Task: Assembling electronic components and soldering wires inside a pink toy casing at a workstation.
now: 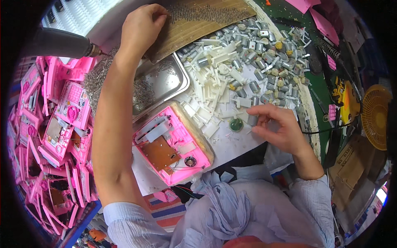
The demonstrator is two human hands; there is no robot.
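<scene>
I've got the left hand [142, 27] at the wooden board [182, 37], grip pinched narrow, can't tell on what. Right hand [282, 127]: grip holds small silver motor [252, 120] over bench [244, 148], near green disc [236, 125]. Open pink housing [196, 145] just beside metal tray [182, 78].

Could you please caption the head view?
Left hand at a board of screws, right hand beside small motors, open pink case nearby.

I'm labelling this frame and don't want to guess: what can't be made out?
Head view:
- Whether the left hand holds anything: hidden by its fingers.
- Rear of the power screwdriver: lost in the dark rim.
- Part of the metal tray: behind the left forearm.
- Shapes of the metal bits on the board: too small.
</scene>
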